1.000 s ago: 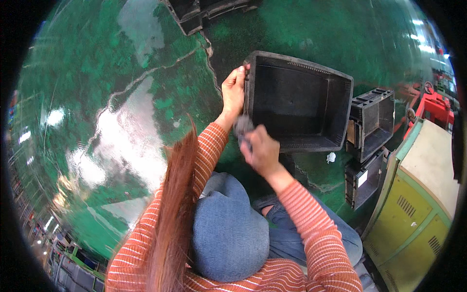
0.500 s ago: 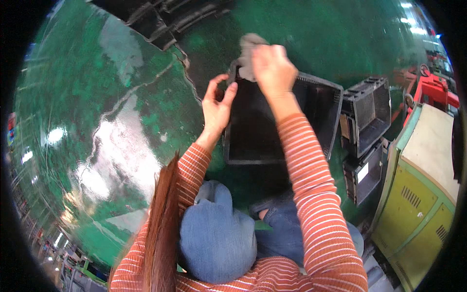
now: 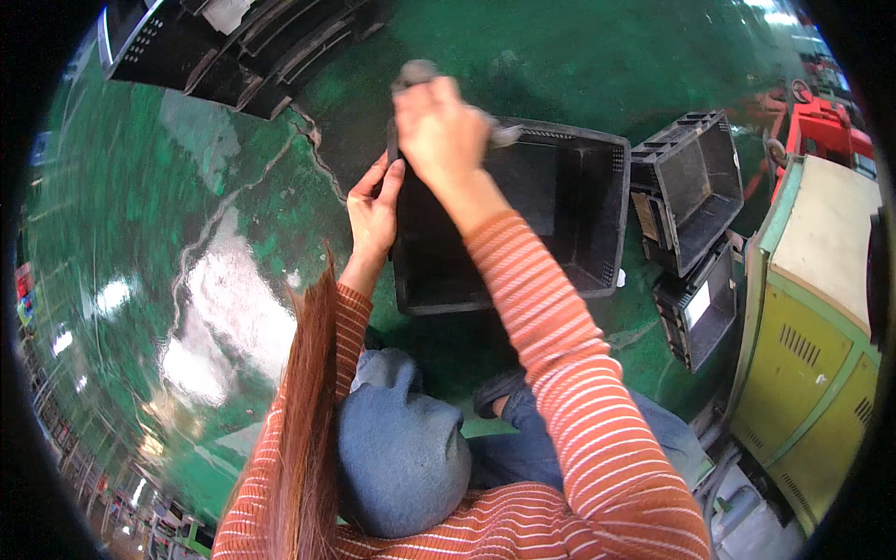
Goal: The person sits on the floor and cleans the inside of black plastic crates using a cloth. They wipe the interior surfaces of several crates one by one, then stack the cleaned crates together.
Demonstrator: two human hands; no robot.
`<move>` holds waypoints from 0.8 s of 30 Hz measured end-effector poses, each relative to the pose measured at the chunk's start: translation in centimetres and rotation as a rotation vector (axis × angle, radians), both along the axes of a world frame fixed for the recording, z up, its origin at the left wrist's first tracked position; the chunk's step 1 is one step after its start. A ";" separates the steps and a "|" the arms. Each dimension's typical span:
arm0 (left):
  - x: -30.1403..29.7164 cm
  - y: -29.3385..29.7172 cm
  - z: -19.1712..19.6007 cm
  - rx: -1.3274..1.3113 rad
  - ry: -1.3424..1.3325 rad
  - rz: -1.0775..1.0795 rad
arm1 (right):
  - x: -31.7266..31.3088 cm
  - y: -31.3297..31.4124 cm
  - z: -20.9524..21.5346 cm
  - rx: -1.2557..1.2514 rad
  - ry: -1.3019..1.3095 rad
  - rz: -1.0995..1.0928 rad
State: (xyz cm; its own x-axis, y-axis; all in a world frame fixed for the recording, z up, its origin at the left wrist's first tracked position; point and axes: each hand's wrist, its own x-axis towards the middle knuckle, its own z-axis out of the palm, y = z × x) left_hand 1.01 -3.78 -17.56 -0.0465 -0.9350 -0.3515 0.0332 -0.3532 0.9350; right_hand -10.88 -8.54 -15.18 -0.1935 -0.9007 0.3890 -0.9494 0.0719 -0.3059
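One black crate (image 3: 602, 210) is pinched at its rim by the left hand (image 3: 373, 219). The right grip (image 3: 442, 131) clutches a gray cloth (image 3: 418, 71).

The black crate (image 3: 560, 215) looks like hard plastic to me, smooth and mostly matt inside; the grey rag (image 3: 417, 72) is cloth, blurred. Underfoot, the green floor (image 3: 140, 243) shines like glossy paint, rough along its cracks. That yellow-green cabinet (image 3: 793, 364) seems painted metal; the sleeves (image 3: 560, 345) are ribbed knit.
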 end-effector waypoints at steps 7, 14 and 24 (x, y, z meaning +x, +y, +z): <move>-0.2 0.1 -0.2 -0.014 0.036 0.046 | -14.9 4.6 0.8 0.096 0.363 -0.072; 0.2 0.3 -2.0 -0.071 0.040 0.114 | -27.0 18.1 1.5 0.206 0.048 0.022; 0.3 -0.2 -2.8 -0.106 -0.001 0.104 | -25.5 8.1 1.7 0.125 0.034 0.077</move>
State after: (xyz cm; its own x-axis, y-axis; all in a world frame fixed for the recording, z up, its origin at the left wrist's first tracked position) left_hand 1.33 -4.01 -20.35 0.0531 -0.9665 -0.2509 0.0640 -0.2475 0.9668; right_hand -36.40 -0.44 -13.48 -0.1101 -0.9542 0.2780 -0.9633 0.0335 -0.2664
